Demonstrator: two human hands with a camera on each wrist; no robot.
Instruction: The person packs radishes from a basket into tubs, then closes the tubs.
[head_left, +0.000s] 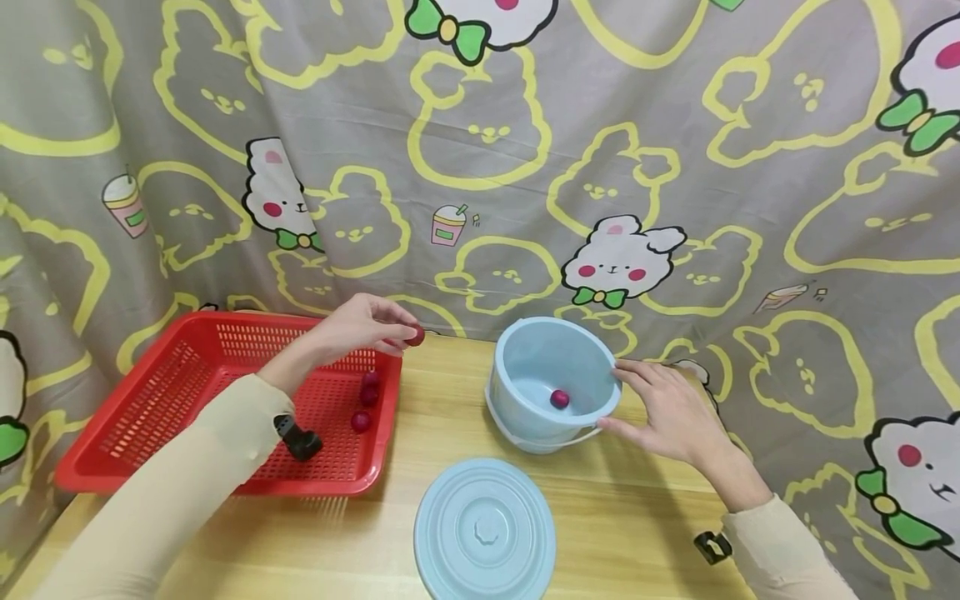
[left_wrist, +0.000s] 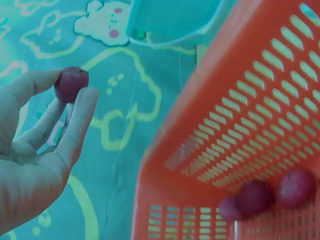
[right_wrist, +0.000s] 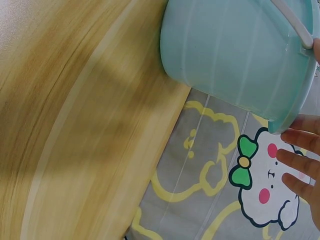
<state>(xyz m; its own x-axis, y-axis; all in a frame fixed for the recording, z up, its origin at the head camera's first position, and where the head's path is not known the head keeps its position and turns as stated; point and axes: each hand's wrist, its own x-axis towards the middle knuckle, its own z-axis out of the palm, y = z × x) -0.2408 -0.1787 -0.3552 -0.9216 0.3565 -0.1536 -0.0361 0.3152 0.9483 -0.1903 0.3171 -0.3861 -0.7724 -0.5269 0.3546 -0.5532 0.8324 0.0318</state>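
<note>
My left hand [head_left: 365, 327] pinches a dark red plum [head_left: 415, 335] between thumb and fingertips, above the right back corner of a red plastic basket [head_left: 382, 454]. In the left wrist view the held plum [left_wrist: 71, 84] is beside the basket's rim. Three more plums [head_left: 361, 422] lie along the basket's right side. A light blue bucket [head_left: 517, 404] stands to the right with one plum [head_left: 559, 398] at its bottom. My right hand [head_left: 670, 412] touches the bucket's right rim, fingers fairly straight and spread, thumb by the handle joint [right_wrist: 306, 45].
A round light blue lid [head_left: 485, 529] lies on the wooden table [head_left: 360, 542] in front of the bucket. Behind the table hangs a grey curtain [head_left: 360, 125] with cartoon prints. Each wrist wears a black strap device [head_left: 300, 437].
</note>
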